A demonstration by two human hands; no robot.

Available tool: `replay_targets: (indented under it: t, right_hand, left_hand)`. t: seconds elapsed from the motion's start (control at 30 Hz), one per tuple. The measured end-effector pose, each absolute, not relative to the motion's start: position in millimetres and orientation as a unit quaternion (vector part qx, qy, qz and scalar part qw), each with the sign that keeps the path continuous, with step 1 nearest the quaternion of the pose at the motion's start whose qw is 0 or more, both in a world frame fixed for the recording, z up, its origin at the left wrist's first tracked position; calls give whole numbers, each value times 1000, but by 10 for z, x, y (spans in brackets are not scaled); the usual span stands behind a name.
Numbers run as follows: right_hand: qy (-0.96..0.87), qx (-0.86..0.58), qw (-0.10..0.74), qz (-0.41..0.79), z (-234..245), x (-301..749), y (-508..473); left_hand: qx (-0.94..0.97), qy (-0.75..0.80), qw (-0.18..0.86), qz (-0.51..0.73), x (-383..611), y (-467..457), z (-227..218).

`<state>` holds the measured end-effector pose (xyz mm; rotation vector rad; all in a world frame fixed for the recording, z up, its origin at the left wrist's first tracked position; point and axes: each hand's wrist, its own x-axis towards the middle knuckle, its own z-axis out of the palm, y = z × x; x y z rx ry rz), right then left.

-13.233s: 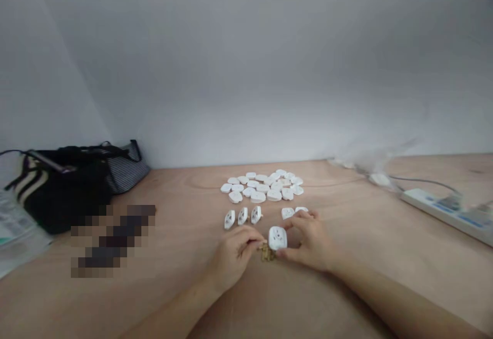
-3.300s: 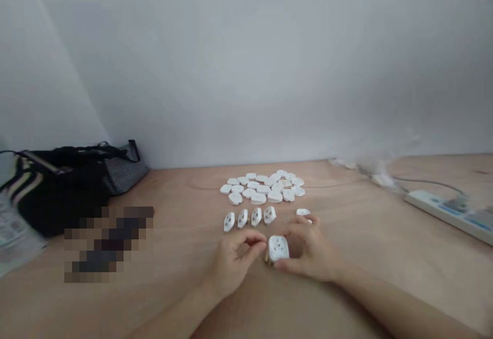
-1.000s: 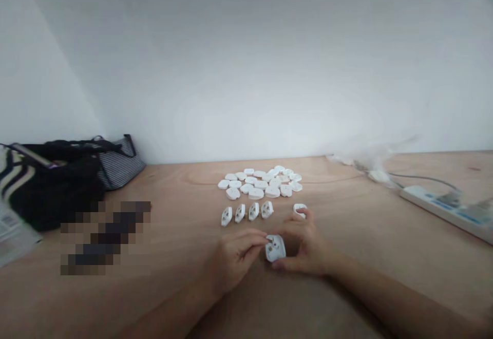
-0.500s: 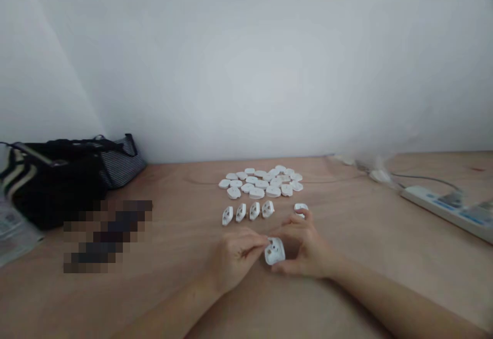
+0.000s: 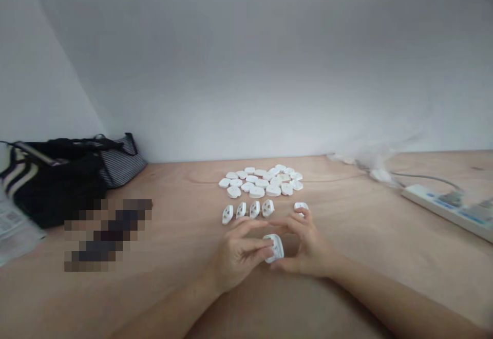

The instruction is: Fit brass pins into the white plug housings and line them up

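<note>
A white plastic plug shell [image 5: 279,246], its hollow inner side facing left, is in my right hand [image 5: 310,244], pinched between thumb and fingers. My left hand [image 5: 239,251] has thumb and forefinger pressed together at the shell's inner side, touching it; whatever lies between those fingertips is hidden. Just beyond my hands several similar shells [image 5: 254,209] stand in a row with dark and metal spots inside. Another white piece [image 5: 301,206] lies behind the fingers of my right hand, partly covered.
Farther back, a cluster of white shells [image 5: 262,184] lies on the wooden table [image 5: 173,236]. A white power strip [image 5: 439,205] with a cable is at the right, near clear plastic wrap [image 5: 379,167]. A black bag [image 5: 57,180] and a blurred-out item [image 5: 111,233] are at the left.
My left fingers have shifted onto the shell's inner side, and the other fingers have lifted and stretched toward my right hand. The shell stays in my right hand.
</note>
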<state>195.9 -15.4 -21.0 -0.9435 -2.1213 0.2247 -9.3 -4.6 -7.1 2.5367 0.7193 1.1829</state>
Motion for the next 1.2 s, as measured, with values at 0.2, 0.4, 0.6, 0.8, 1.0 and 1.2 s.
replay_targets:
  t: [0.2, 0.4, 0.6, 0.8, 1.0, 1.2]
  right_hand:
    - [-828, -383, 391, 120, -233, 1996, -150]
    - [-827, -375, 387, 161, -250, 1983, -143]
    - [-839, -370, 373, 141, -209, 1966, -146]
    - [-863, -390, 295, 126, -187, 1999, -152]
    - [-866, -389, 285, 134, -242, 1915, -148]
    - [-881, -372, 263, 126, -209, 1872, -161]
  left_hand:
    - [856, 286, 161, 399, -143, -72, -52]
    - [889, 273, 162, 330, -123, -6, -32]
    - [889, 278, 138, 335, -134, -27, -18]
    - [844, 346, 108, 395, -186, -17, -50]
    - [845, 352, 106, 389, -185, -10, -79]
    - [846, 351, 96, 389, -189, -2, -96]
